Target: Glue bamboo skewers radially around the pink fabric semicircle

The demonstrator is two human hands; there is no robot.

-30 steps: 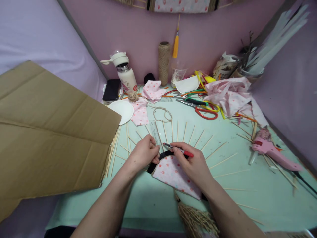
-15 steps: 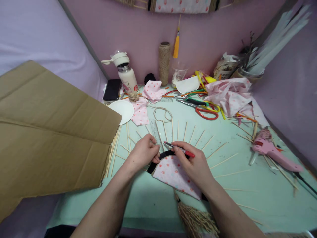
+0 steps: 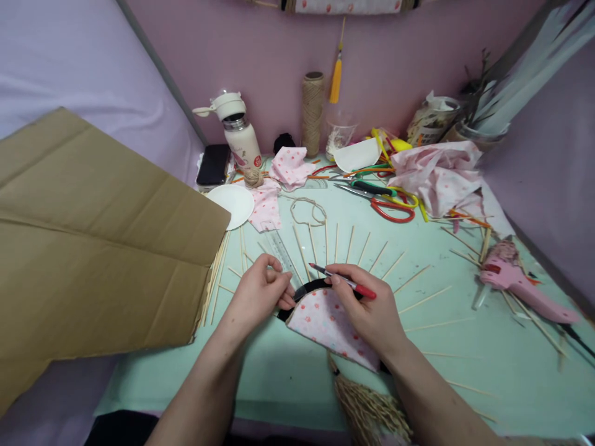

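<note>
My right hand grips a red-capped pen, its tip pointing left above the sticks. My left hand is closed at the lower end of a clear ruler, thumb and fingers pinched along its edge. Between my hands lies a half-round piece of pink patterned cloth with a black rim. Thin wooden sticks fan outward from the rim. A twine tassel hangs from the piece's lower edge, and my right hand partly covers the cloth.
Cardboard leans in from the left. Scissors, pink cloth and a glue gun lie to the right. Along the back stand an open bottle, a twine spool and a plastic cup.
The ruler has swung leftward at its far end with my left hand, which has shifted slightly left. My right hand keeps hold of the pen, and the camera view has shifted a little.
</note>
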